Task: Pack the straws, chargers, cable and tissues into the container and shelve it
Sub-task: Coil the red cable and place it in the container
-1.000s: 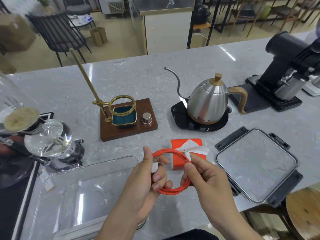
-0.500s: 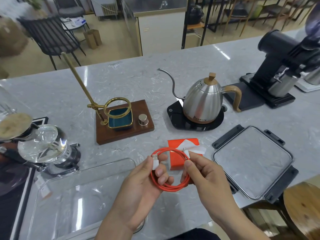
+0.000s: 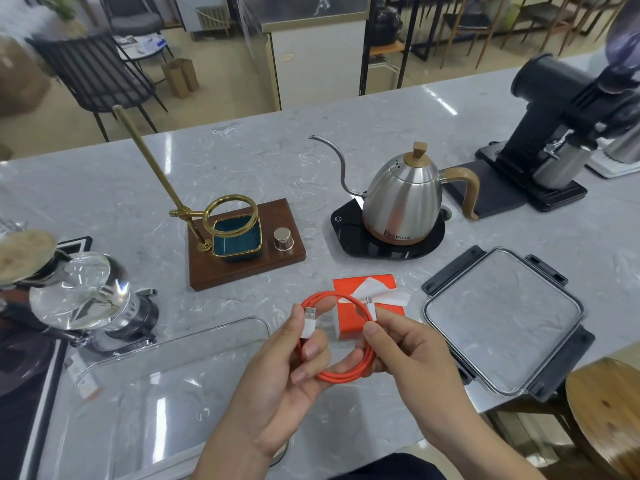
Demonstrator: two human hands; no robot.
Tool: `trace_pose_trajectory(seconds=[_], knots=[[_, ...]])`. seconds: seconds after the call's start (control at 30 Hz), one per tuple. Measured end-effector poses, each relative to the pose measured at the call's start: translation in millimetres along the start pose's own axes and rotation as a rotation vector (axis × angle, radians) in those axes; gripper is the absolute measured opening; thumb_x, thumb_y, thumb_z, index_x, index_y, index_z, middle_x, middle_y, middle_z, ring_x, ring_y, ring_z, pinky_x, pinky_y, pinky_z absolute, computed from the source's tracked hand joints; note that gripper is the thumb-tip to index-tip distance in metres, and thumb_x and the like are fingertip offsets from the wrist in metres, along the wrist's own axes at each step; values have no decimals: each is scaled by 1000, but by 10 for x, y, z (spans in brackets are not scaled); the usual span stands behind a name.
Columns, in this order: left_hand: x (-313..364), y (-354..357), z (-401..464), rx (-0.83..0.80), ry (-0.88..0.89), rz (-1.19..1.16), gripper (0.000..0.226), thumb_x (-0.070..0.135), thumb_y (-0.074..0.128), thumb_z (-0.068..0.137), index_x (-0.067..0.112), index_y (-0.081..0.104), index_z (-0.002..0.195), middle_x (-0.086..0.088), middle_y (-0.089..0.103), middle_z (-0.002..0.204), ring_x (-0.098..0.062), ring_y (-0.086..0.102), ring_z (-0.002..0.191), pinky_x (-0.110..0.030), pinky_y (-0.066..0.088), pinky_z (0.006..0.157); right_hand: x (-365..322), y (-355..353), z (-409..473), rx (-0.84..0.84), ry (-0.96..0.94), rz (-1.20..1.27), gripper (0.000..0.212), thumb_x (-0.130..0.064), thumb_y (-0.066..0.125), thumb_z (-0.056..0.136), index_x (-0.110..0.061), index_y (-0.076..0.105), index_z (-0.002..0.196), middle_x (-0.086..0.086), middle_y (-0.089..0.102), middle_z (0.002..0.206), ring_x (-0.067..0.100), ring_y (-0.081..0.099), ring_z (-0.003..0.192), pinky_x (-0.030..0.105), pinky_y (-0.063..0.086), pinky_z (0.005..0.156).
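Head view shows both hands raised just above the counter (image 3: 242, 161), holding an orange cable (image 3: 341, 374) wound into a small loop between them. The left hand (image 3: 284, 372) pinches one side of the coil with its white plug standing up past the thumb; the right hand (image 3: 412, 351) pinches the opposite side, thumb over the strands near the other plug. Gripping both sides likely keeps the loops from springing apart, so the cable goes in compact. Below and left of the left hand lies the clear container (image 3: 145, 393), open, with nothing visible inside, close enough for a short drop. Just beyond the fingers sits an orange tissue pack (image 3: 363, 284), a sheet poking out. Right of the right hand, the lid (image 3: 502, 323) lies flat, apparently set aside until packing ends.
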State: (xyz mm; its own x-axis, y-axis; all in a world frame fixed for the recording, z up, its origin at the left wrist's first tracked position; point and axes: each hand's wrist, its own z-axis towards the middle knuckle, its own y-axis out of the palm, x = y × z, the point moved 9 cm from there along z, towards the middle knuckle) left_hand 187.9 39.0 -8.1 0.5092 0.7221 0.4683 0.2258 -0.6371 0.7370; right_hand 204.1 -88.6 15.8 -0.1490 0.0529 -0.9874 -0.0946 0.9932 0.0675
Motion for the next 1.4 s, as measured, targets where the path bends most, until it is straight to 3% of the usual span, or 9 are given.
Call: trace_pose_trajectory(seconds=[0.2, 0.43, 0.6, 0.73, 0.83, 1.03, 1.2, 1.27, 1.4], knots=[[17, -19, 2, 18, 27, 54, 43, 34, 47, 95, 1, 68, 114, -1, 31, 60, -8, 22, 44, -47, 55, 85, 27, -6, -10, 4, 22, 7, 22, -7, 55, 97, -12, 76, 89, 20, 65, 71, 20, 59, 60, 27, 53, 61], [35, 14, 5, 7, 37, 5, 53, 37, 41, 98, -5, 63, 119, -3, 31, 62, -12, 24, 47, -32, 48, 59, 97, -33, -17, 82, 54, 95, 19, -6, 55, 96, -4, 73, 89, 9, 57, 63, 18, 54, 57, 28, 51, 59], [63, 92, -14, -31, 88, -60, 41, 20, 41, 95, -9, 58, 119, -6, 42, 67, -15, 35, 50, -37, 44, 74, 214, -31, -21, 150, 142, 264, 22, -4, 53, 96, -1, 72, 86, 14, 55, 68, 23, 51, 62, 29, 52, 59], [46, 79, 8, 21, 181, -68, 32, 29, 46, 95, 1, 61, 100, -8, 55, 65, -17, 57, 58, -34, 58, 71, 287, 43, -9, 163, 172, 399, 21, -8, 54, 96, 8, 67, 100, 24, 58, 86, 31, 56, 76, 35, 55, 71], [-10, 25, 16, 108, 219, -65, 44, 44, 45, 92, 7, 60, 73, -8, 53, 55, -23, 64, 61, -39, 53, 79, 288, 107, -27, 172, 171, 496, 27, -10, 55, 94, 15, 61, 103, 22, 59, 83, 25, 60, 72, 31, 57, 70], [-15, -72, 26, 180, 229, -45, 55, 57, 44, 90, 16, 34, 54, 1, 24, 44, -19, 39, 51, -39, 45, 86, 202, 132, -71, 159, 133, 328, 20, -11, 60, 91, 6, 69, 89, 19, 68, 74, 22, 59, 70, 35, 51, 72], [-78, -75, 5, 137, 117, 17, 56, 56, 49, 88, 14, 33, 55, -1, 22, 47, -18, 32, 52, -49, 49, 92, 45, 26, -91, 153, 39, 73, 18, -9, 63, 91, -15, 78, 86, 12, 62, 63, 4, 49, 59, 16, 43, 62], [-118, -57, -9, 122, 71, -11, 56, 55, 48, 90, 13, 33, 56, -3, 23, 48, -17, 34, 50, -59, 49, 91, 28, 17, -88, 124, 20, 27, 16, -12, 63, 92, -16, 78, 88, 18, 65, 71, 10, 53, 67, 24, 44, 68], [-147, -43, -10, 118, 45, -78, 56, 53, 51, 90, 14, 31, 55, -1, 19, 48, -16, 30, 49, -56, 51, 85, 15, 37, -92, 76, 17, 58, 20, -10, 61, 92, -20, 79, 94, 17, 72, 83, 10, 63, 73, 20, 51, 72]])
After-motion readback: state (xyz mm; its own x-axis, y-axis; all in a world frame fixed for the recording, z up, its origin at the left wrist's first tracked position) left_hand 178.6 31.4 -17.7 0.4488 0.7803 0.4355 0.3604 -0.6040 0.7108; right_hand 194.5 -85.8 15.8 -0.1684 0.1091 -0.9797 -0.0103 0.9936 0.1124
